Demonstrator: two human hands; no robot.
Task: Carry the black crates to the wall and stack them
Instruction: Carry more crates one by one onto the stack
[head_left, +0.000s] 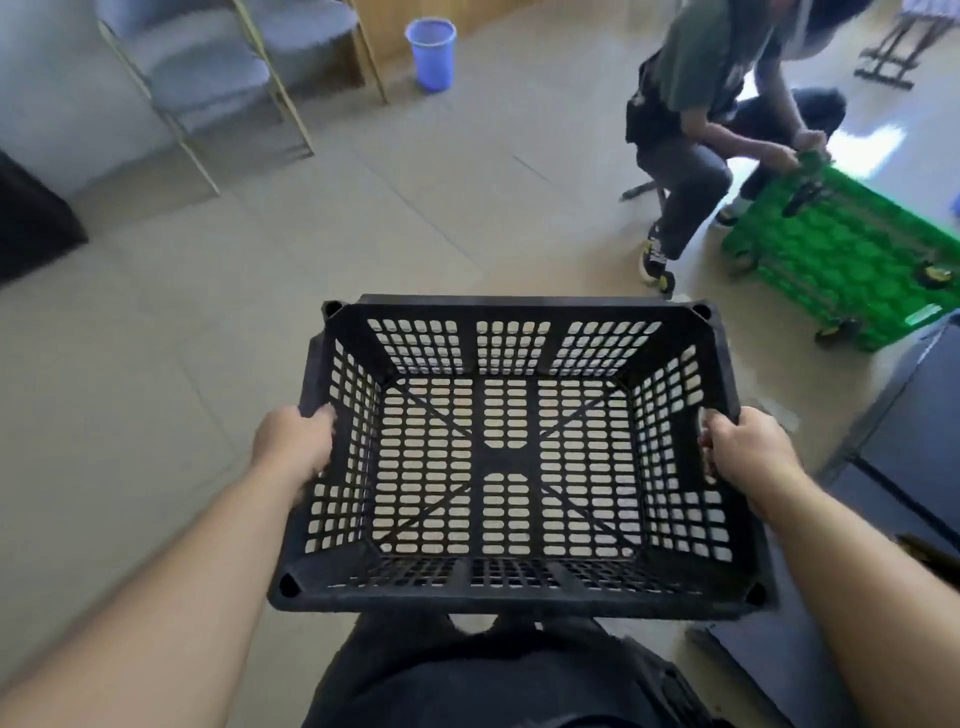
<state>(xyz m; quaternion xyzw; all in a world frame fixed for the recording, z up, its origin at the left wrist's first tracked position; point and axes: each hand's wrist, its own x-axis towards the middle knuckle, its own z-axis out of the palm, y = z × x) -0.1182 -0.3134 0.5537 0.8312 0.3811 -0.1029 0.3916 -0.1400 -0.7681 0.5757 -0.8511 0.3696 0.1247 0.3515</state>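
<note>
A black perforated plastic crate (511, 600) hangs in the air in front of my body, its open top facing me. It holds nothing, and the floor shows through its slots. My left hand (293, 449) grips the crate's left rim, fingers curled over the edge. On the opposite side my right hand (748, 449) grips the right rim the same way. The crate sits level between my two forearms.
A person (696, 119) crouches at the upper right, holding a green wheeled platform (841, 260). A blue bin (431, 52) and grey chairs (208, 73) stand at the back left. A dark cabinet (904, 441) is close on my right, a black object (31, 218) at the left edge.
</note>
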